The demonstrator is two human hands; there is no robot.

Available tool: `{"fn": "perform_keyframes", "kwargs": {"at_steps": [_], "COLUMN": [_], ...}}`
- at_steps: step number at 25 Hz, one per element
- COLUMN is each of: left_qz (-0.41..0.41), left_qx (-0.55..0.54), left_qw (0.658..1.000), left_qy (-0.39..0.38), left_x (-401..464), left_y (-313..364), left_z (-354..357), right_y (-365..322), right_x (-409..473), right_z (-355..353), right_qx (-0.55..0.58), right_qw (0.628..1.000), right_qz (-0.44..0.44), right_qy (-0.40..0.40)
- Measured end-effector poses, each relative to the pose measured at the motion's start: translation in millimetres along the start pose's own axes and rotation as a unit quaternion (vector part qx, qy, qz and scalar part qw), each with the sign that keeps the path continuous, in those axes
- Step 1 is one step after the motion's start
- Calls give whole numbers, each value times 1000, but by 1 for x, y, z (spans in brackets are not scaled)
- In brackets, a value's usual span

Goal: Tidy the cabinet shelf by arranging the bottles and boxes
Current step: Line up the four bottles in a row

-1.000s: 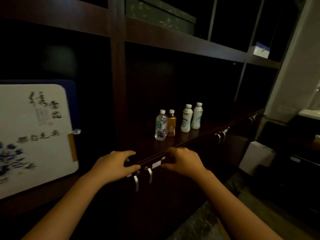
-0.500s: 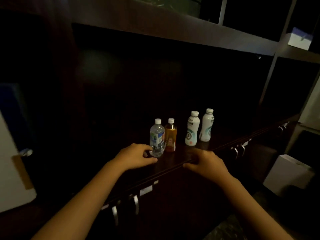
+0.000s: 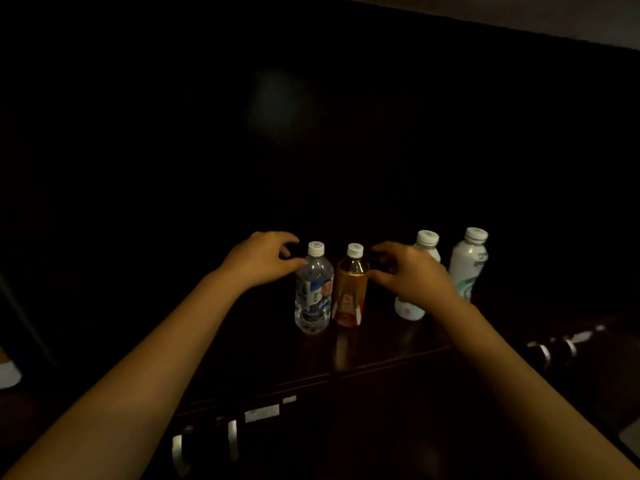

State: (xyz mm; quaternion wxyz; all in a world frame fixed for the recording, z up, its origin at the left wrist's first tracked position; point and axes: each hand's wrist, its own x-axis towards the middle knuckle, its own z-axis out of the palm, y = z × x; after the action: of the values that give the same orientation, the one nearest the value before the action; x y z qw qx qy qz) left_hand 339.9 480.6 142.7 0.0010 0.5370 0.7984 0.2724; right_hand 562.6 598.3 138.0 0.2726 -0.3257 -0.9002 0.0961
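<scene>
Four bottles stand upright in a row on the dark wooden shelf (image 3: pixel 367 346). From left to right they are a clear water bottle (image 3: pixel 313 292), an amber tea bottle (image 3: pixel 349 296) and two white bottles (image 3: pixel 408 309) (image 3: pixel 469 265). My left hand (image 3: pixel 259 259) hovers at the water bottle's left shoulder with spread fingers, its thumb tip at the bottle. My right hand (image 3: pixel 412 275) is just right of the tea bottle, fingers loosely curved and thumb close to its side. It covers most of the nearer white bottle. Neither hand grips anything.
The back of the cabinet is dark, and an upper shelf edge (image 3: pixel 519 15) crosses the top right. Below the shelf's front edge are metal drawer handles (image 3: pixel 233 439) (image 3: pixel 568 348) and small white labels (image 3: pixel 261 412). A white object (image 3: pixel 8 374) shows at the far left.
Both hands have lifted off the shelf's front edge and moved forward and up to the water and tea bottles. The view has moved closer to the bottles.
</scene>
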Motion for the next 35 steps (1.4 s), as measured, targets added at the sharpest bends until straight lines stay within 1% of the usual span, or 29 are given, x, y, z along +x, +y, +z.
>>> {"fn": "perform_keyframes", "kwargs": {"at_steps": [3,7,11,14,18,21,23,25,27,28,29,30,31,32,33,35], "left_qz": [-35,-76,-122,-137,-114,-84,-59,-39,-29,-32,-45,-64,-81,-93,-102,-104], "left_qx": [34,87,126,141,100,91,97,95,62,44,44,71,123,169,188,147], "left_qw": [998,992,984,980,988,992,992,991,990,992,995,995,989,981,977,984], "left_qy": [25,41,6,9,2,-20,-47,-89,-122,-113,-82,-35,2,18,22,5], "left_x": [23,48,66,71,74,75,75,75,73,70,68,67,67,68,69,72], "left_y": [13,38,52,55,52,47,42,36,31,30,31,32,34,37,39,39], "left_z": [2,17,36,46,48,44,38,28,21,21,24,28,33,37,40,40], "right_y": [24,40,43,49,52,53,56,58,59,60,60,60,60,61,61,61], "right_x": [43,89,106,112,116,119,122,123,123,122,121,120,120,120,120,120], "right_z": [3,19,44,52,60,60,58,56,57,57,58,59,59,59,59,60], "right_qx": [12,-12,2,21,48,63,74,91,125,140,151,159,165,168,170,170], "right_qw": [998,993,989,988,986,983,979,972,964,962,961,961,962,962,962,962], "right_qz": [-56,-108,-109,-101,-97,-108,-127,-145,-149,-149,-147,-145,-143,-141,-141,-140], "right_qy": [-17,-43,-98,-117,-128,-135,-144,-164,-181,-181,-177,-172,-167,-164,-163,-164]}}
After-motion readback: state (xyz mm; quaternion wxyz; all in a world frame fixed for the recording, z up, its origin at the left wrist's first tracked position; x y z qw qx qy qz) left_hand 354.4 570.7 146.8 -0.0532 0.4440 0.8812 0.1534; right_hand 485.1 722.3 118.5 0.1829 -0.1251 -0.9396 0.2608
